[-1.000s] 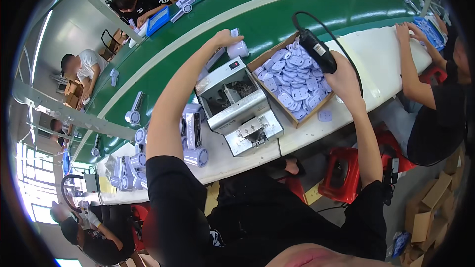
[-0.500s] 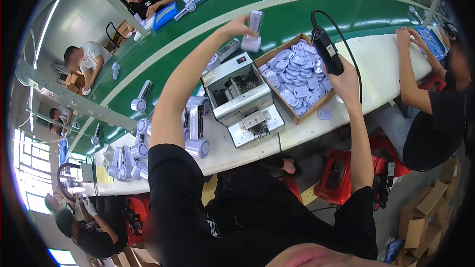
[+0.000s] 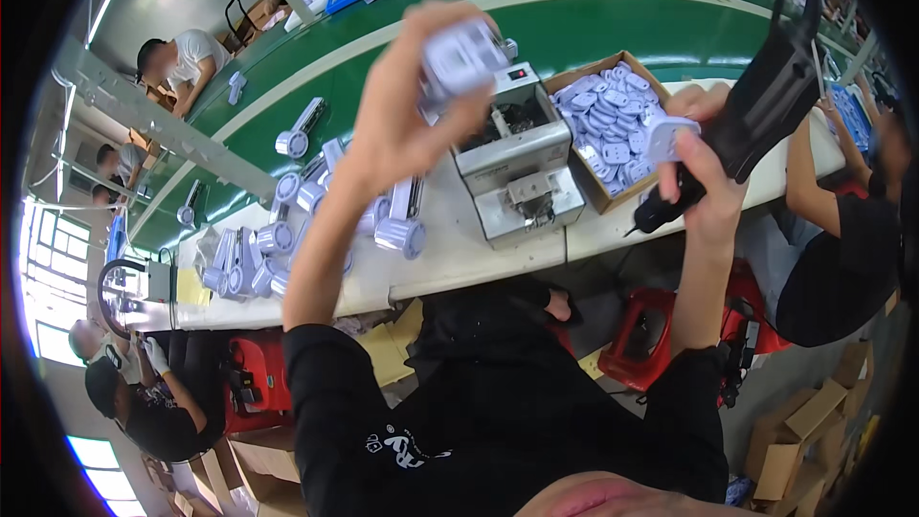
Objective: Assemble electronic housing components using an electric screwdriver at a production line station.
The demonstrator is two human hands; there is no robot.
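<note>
My left hand [image 3: 388, 120], blurred by motion, is closed round a pale lilac plastic housing [image 3: 464, 57] held up above the bench, its end face toward me. In my right hand [image 3: 716, 196] is a black electric screwdriver [image 3: 773, 101], tilted with its bit pointing down and left. The same hand pinches a small pale plastic cover [image 3: 670, 140] between thumb and fingers. Behind it stands an open cardboard box [image 3: 601, 197] heaped with similar covers [image 3: 605, 113]. Between my hands sits a grey metal screw feeder [image 3: 517, 170], partly behind the left hand.
Several lilac housings with round ends [image 3: 400, 237] lie on the white bench [image 3: 459, 278] at left. A green conveyor [image 3: 584, 24] curves behind. Co-workers sit at the far left, beyond the conveyor and close on my right. Red stools [image 3: 637, 335] stand below the bench.
My left hand has brought the housing nearer from over the conveyor. My right hand has risen, now holds a cover too, and the screwdriver has swung so its bit points down-left.
</note>
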